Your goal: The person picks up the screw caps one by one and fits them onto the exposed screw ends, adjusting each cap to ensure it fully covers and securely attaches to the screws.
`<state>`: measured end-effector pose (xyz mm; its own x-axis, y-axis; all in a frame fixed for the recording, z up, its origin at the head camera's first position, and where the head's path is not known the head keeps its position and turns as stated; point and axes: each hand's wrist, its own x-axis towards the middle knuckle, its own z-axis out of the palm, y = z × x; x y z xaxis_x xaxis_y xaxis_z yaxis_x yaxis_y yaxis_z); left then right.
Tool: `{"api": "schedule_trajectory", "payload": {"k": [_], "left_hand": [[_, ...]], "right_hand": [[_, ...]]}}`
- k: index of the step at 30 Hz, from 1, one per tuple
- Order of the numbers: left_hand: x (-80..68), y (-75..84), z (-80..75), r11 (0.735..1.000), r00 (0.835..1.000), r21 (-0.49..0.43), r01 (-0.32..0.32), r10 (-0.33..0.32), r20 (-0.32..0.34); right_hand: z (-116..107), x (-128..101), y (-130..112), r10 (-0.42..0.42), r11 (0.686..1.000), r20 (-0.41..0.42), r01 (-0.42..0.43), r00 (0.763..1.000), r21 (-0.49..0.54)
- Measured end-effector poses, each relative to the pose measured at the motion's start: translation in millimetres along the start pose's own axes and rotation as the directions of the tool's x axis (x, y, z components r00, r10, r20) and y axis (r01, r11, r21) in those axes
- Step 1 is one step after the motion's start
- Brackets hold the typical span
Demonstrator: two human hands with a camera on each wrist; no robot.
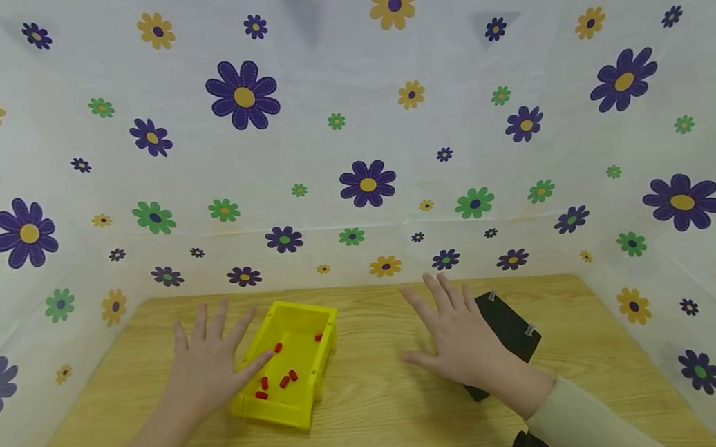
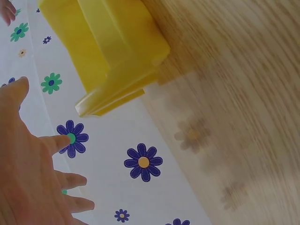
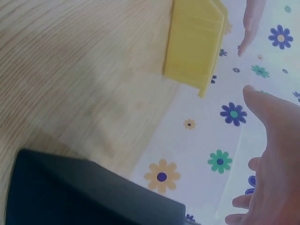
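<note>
My left hand (image 1: 208, 362) is held with fingers spread above the table, its thumb overlapping the left side of a yellow bin (image 1: 327, 364) in the head view. Several small red pieces (image 1: 284, 381) lie scattered on the bin's floor. On the right, my right hand (image 1: 462, 337) also has its fingers spread and holds nothing. Behind and partly under it is a black box-like object (image 1: 509, 327) with two metal clips on its right edge; the hand and wrist hide part of it. The left wrist view shows the bin (image 2: 126, 42) beyond the left hand (image 2: 26, 159).
Both items stand on a wood-grain table (image 1: 382, 388). A white flower-printed sheet (image 1: 303, 151) rises behind the table and along both sides. A dark strap-like item (image 1: 531, 445) sits by the right sleeve (image 1: 586, 419).
</note>
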<state>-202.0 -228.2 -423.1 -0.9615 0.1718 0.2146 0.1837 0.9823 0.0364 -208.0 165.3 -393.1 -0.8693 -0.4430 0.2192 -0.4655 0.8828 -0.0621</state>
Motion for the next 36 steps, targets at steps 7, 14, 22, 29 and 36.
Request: {"api": "schedule_trajectory", "payload": {"k": [7,14,22,29,36], "left_hand": [[2.9,-10.4,8.0,1.0,1.0,-0.021,0.004,-0.004,0.002],[4.6,-18.6,12.3,1.0,1.0,-0.025,0.015,-0.015,0.022],[7.8,-23.0,21.0,1.0,0.999,-0.024,0.02,-0.019,0.044],[9.5,-24.7,26.4,0.999,0.998,-0.028,0.019,-0.018,0.062],[9.6,-24.8,29.4,0.999,0.997,-0.03,0.01,-0.008,0.072]], "right_hand": [[6.0,9.4,-11.0,-0.006,0.999,0.037,0.004,0.999,0.038],[15.9,20.8,-24.2,-0.001,0.997,0.053,-0.003,0.999,0.074],[37.0,28.1,-31.9,0.01,0.996,0.085,-0.018,0.996,0.091],[48.8,31.7,-42.4,-0.003,0.989,0.109,-0.014,0.994,0.15],[58.8,37.2,-54.8,-0.004,0.983,0.119,-0.018,0.993,0.185]]}}
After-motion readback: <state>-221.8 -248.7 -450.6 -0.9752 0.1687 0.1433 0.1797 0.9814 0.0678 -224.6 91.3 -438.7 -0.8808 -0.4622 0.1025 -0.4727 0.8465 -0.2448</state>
